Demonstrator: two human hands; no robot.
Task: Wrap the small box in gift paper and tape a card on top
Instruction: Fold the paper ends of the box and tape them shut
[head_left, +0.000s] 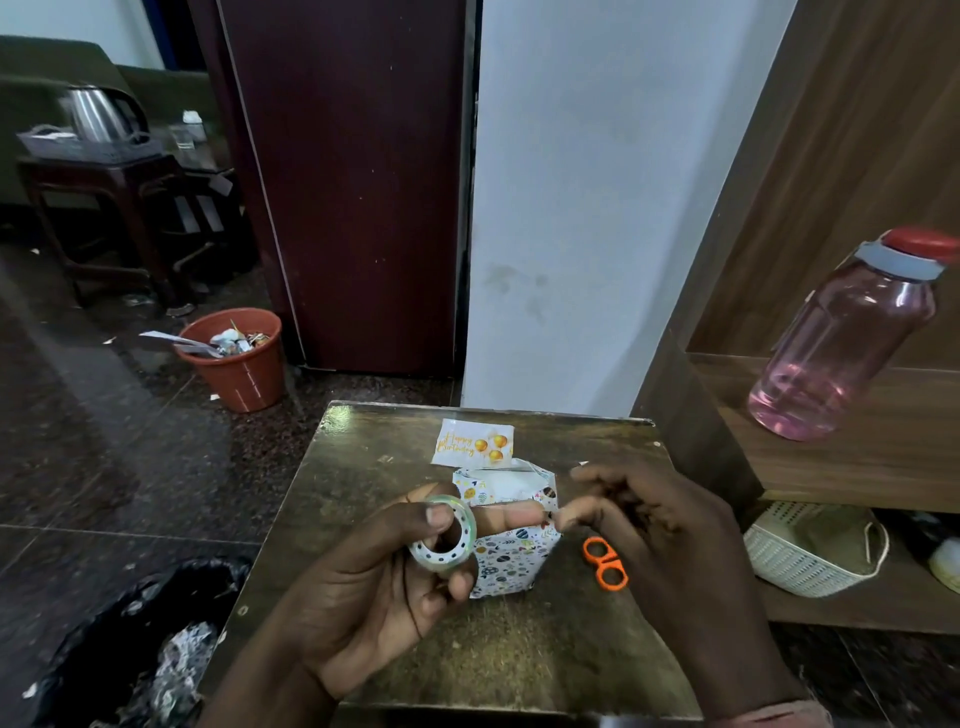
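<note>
Left hand (395, 587) grips the tape roll (444, 535) while right hand (649, 525) pinches its free end — pull taut before sealing the half-wrapped box (511, 551) on the tabletop (374, 467), card (472, 443) just behind.

Small brown table (363, 467) taken as landmark; wrapped box (511, 551) stands near its centre, top folds partly raised; birthday card (472, 444) lies flat just behind the box, toward the table's far edge; orange scissors (605, 564) lie right of the box. Left hand (384, 582) holds tape roll (444, 535) above the table, thumb on its rim, forefinger extended across the box; right hand (660, 525) pinches at that fingertip. Pink bottle (852, 338) stands on the shelf right of the table; orange bin (236, 358) on the floor beyond its left corner.
</note>
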